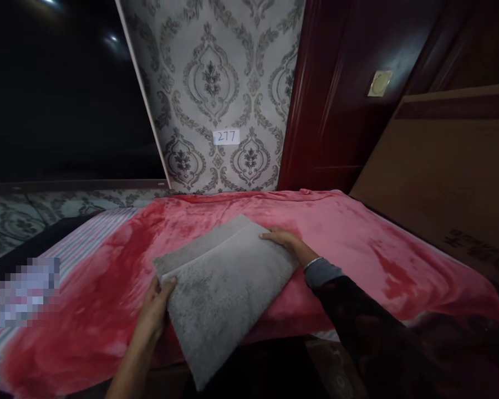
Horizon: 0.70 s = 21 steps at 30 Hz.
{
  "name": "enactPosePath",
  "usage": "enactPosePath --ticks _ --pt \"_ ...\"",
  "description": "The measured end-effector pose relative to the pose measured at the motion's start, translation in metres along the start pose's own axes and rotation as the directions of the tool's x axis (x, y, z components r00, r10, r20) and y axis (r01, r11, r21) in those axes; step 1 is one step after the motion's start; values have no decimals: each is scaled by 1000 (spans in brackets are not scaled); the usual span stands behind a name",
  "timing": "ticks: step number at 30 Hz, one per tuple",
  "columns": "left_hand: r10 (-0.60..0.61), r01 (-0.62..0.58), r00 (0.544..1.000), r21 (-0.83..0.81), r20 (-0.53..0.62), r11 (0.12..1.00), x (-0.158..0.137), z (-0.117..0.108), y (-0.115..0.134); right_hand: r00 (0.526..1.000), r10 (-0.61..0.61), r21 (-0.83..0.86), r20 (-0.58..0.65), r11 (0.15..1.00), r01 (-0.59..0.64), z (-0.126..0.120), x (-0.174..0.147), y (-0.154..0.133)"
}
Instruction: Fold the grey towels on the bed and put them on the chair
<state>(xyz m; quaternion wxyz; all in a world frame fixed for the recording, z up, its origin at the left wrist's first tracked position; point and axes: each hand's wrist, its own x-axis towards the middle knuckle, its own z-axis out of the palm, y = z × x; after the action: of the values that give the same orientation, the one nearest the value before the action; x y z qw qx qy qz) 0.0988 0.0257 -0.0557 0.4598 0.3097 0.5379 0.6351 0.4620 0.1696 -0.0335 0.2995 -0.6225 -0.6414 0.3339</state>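
Note:
A grey, plush-looking folded cloth (228,277) is held between my two hands, tilted, with its lower corner past the front edge of the bed-like surface. My left hand (160,299) grips its left edge, thumb on top and fingers underneath. At the upper right edge, my right hand (280,237) pinches the cloth the same way, its other fingers partly hidden behind it. A fold line runs across the upper part, where a strip of the cloth shows behind the front layer. Beneath it spreads a red and pink fleece blanket (328,227).
Striped fabric (103,230) shows at the left, with a blurred item (27,291) lying on it. A large dark screen (66,94) stands at the back left. Patterned wallpaper bears a paper label reading 277 (226,136). A big cardboard box (449,166) leans on the right.

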Motion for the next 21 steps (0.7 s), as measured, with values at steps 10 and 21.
enactPosePath --ticks 10,21 --pt "141 -155 960 42 241 987 26 51 88 995 22 402 -100 915 20 -62 -50 -27" --pt "43 -180 933 360 357 915 87 116 -10 924 234 56 -303 972 -228 -65 -97 94"
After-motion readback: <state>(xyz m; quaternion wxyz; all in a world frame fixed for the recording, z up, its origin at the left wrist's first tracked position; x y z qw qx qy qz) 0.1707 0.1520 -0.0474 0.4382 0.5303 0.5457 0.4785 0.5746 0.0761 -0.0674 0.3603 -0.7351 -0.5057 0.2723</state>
